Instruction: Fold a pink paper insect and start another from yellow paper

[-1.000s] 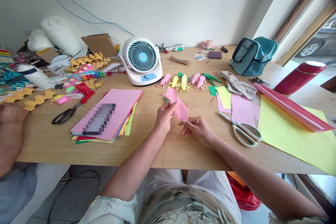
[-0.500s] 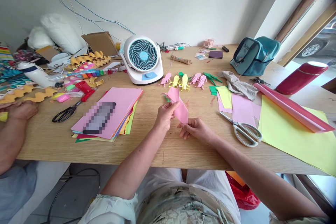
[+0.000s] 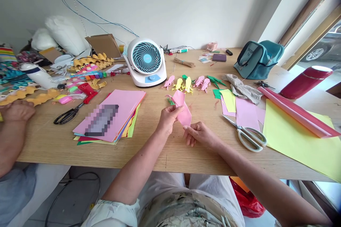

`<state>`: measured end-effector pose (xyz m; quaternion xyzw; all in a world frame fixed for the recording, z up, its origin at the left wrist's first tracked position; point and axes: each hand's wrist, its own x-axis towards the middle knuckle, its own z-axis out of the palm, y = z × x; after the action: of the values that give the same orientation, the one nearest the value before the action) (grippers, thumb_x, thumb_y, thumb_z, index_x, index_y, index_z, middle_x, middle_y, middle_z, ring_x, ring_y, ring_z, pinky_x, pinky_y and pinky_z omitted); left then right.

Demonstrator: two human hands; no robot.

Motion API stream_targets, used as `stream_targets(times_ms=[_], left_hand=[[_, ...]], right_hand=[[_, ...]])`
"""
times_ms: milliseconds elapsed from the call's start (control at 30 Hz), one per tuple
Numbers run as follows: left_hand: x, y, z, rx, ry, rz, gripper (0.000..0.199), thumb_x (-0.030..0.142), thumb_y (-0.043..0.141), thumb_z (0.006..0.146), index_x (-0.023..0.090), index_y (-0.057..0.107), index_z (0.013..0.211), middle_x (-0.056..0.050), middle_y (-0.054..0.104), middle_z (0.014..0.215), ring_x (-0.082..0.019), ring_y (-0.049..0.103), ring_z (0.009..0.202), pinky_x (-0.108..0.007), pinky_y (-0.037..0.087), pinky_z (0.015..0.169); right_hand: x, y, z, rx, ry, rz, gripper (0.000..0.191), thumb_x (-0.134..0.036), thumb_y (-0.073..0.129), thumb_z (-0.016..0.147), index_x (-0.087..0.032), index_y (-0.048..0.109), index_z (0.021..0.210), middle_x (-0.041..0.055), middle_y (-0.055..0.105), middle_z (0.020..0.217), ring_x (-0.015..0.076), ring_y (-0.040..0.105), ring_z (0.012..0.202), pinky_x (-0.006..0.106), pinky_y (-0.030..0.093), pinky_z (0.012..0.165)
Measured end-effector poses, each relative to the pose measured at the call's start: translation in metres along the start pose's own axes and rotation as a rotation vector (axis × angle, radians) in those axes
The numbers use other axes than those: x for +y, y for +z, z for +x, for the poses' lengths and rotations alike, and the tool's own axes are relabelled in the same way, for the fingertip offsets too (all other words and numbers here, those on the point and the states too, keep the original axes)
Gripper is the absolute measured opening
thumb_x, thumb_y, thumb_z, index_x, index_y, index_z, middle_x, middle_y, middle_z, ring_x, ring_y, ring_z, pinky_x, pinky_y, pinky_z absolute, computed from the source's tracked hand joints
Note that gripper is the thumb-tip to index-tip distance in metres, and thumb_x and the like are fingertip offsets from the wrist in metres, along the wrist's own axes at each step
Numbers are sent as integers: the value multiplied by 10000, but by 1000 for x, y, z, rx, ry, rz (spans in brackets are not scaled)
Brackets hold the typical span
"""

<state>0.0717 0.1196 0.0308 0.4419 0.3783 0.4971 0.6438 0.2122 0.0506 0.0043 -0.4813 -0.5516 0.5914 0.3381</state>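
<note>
A folded piece of pink paper (image 3: pixel 184 116) is held up above the table between my two hands. My left hand (image 3: pixel 168 117) pinches it near the middle of its left side, thumb on top. At its lower tip, my right hand (image 3: pixel 196 133) grips the point between thumb and fingers. Just beyond the paper stands a row of small folded paper figures: pink (image 3: pixel 168 82), yellow (image 3: pixel 188 85) and green (image 3: pixel 215 81). A bit of green folded paper (image 3: pixel 170 101) lies partly hidden behind the pink piece.
A stack of coloured paper (image 3: pixel 128 113) lies left, scissors (image 3: pixel 250 136) and yellow sheets (image 3: pixel 301 142) right. A white fan (image 3: pixel 146 62) stands behind. At the far left rests another person's hand (image 3: pixel 18 110). A red bottle (image 3: pixel 306 86) and teal bag (image 3: pixel 259 59) are at the right.
My right thumb has shifted onto the lower tip of the pink paper, and its fingers have curled below. The left hand keeps its pinch. The view has tilted slightly.
</note>
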Motion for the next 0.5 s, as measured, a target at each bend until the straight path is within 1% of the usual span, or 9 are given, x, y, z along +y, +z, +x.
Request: stream_targets(times_ms=[67, 100, 133, 167, 200, 233, 300, 367, 500], left_hand=[[0, -2, 0, 11, 4, 27, 404, 433, 851, 543, 143, 576, 594, 61, 445, 536, -42, 325, 492, -204, 239, 486], [0, -3, 1, 10, 5, 42, 401, 434, 851, 543, 143, 581, 597, 57, 455, 545, -47, 345, 502, -203, 254, 495], [-1, -3, 1, 3, 6, 59, 401, 436, 850, 544, 142, 581, 590, 54, 458, 547, -51, 358, 510, -204, 266, 502], [-2, -3, 0, -10, 4, 75, 404, 438, 850, 544, 142, 578, 579, 52, 458, 545, -54, 364, 513, -205, 275, 508], [-4, -2, 0, -25, 4, 90, 406, 440, 850, 544, 140, 577, 570, 50, 459, 541, -56, 368, 516, -206, 283, 514], [-5, -1, -1, -43, 3, 105, 404, 441, 850, 545, 138, 584, 567, 45, 466, 541, -59, 373, 520, -208, 291, 519], [-9, 2, -3, -81, 3, 138, 392, 443, 845, 557, 131, 609, 573, 33, 491, 548, -66, 386, 533, -211, 301, 528], [-12, 6, -6, -111, 5, 177, 376, 442, 837, 579, 127, 632, 583, 23, 510, 558, -74, 398, 550, -213, 303, 534], [-17, 12, -12, -155, 35, 229, 367, 430, 836, 606, 127, 631, 570, 21, 516, 558, -77, 397, 558, -214, 288, 539]], right_hand=[[-4, -6, -5, -56, 2, -99, 632, -736, 524, 801, -152, 645, 593, 34, 626, 456, 118, 566, 385, 215, 439, 408], [-6, -11, -7, -58, -16, -152, 642, -726, 495, 828, -157, 633, 563, 23, 592, 427, 109, 536, 373, 216, 424, 408], [-8, -16, -9, -19, -53, -206, 645, -709, 477, 850, -165, 615, 534, 8, 551, 401, 97, 494, 362, 216, 398, 408], [-9, -22, -10, 58, -98, -252, 633, -689, 480, 863, -171, 598, 519, -5, 515, 394, 88, 455, 367, 217, 372, 413], [-10, -27, -11, 160, -140, -278, 612, -677, 491, 865, -176, 597, 529, -14, 493, 400, 87, 430, 380, 223, 352, 420], [-12, -31, -11, 253, -187, -276, 568, -661, 511, 863, -179, 616, 581, -15, 505, 436, 95, 437, 416, 230, 353, 441], [-15, -36, -11, 391, -263, -210, 474, -637, 566, 843, -185, 645, 719, -6, 558, 555, 113, 471, 507, 241, 368, 486], [-17, -36, -9, 451, -311, -104, 423, -616, 622, 812, -193, 641, 815, 4, 586, 670, 122, 479, 579, 243, 373, 514], [-20, -28, -6, 424, -326, 50, 413, -595, 697, 751, -196, 631, 836, 17, 600, 762, 132, 489, 653, 252, 394, 574]])
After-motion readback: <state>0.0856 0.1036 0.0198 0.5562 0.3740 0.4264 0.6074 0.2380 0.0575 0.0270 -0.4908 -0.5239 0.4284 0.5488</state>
